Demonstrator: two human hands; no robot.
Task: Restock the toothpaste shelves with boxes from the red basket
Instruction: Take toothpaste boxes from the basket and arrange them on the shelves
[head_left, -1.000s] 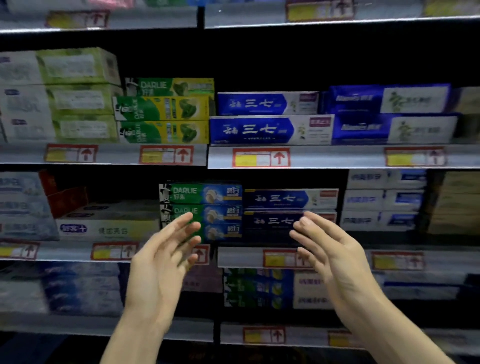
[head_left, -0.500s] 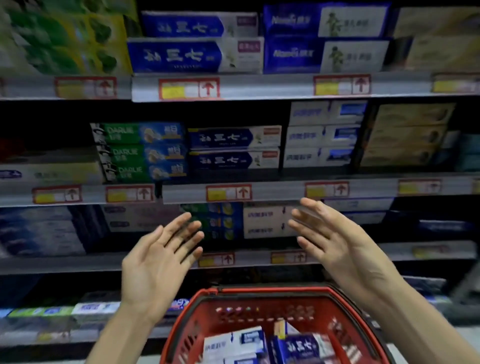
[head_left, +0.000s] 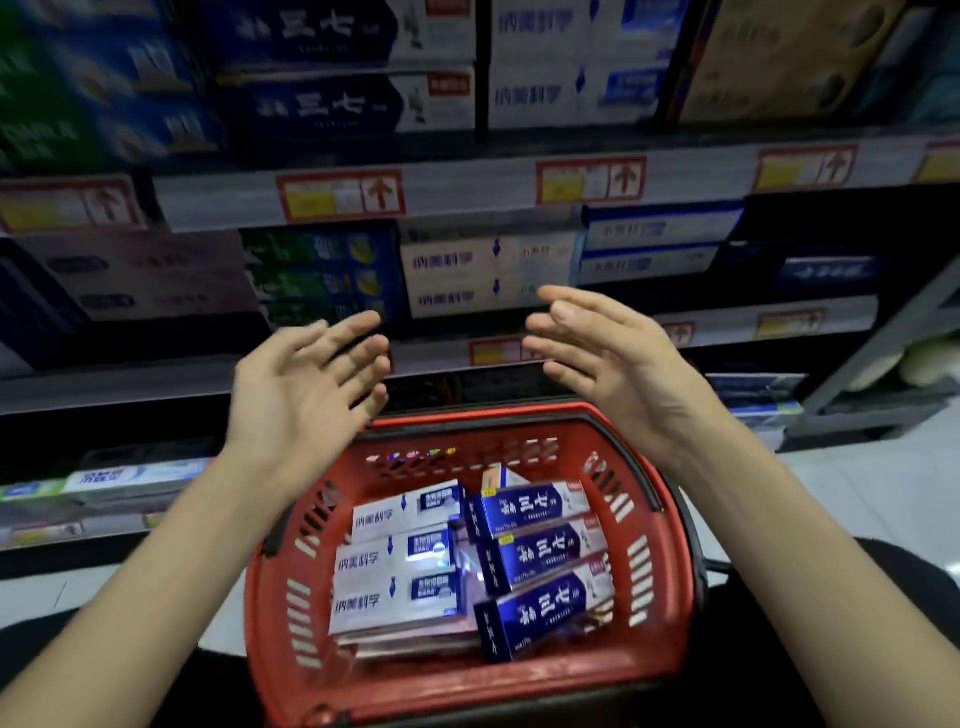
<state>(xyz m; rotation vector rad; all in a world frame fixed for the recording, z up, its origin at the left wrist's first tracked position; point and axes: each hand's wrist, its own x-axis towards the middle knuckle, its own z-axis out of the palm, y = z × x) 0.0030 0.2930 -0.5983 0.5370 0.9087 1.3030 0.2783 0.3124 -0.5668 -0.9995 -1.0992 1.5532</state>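
Observation:
A red basket (head_left: 670, 582) sits low in front of me. Inside it lie white toothpaste boxes (head_left: 400, 561) on the left and dark blue boxes (head_left: 540, 561) on the right. My left hand (head_left: 306, 395) hovers above the basket's far left rim, fingers straight and spread, holding nothing. My right hand (head_left: 613, 358) hovers above the far right rim, palm turned inward, fingers relaxed and empty. Behind the hands run the toothpaste shelves (head_left: 467, 192), stacked with matching blue boxes (head_left: 337, 104) and white boxes (head_left: 488, 275).
Green boxes (head_left: 322, 275) stand left of the white ones on the middle shelf. Price tags with red arrows line the shelf edges. A lower shelf (head_left: 104, 483) holds flat boxes at the left. Pale floor tiles (head_left: 857, 493) show at the right.
The view has tilted down from the upper shelves, bringing the red basket fully into sight. Both hands stay empty and have lowered toward the basket.

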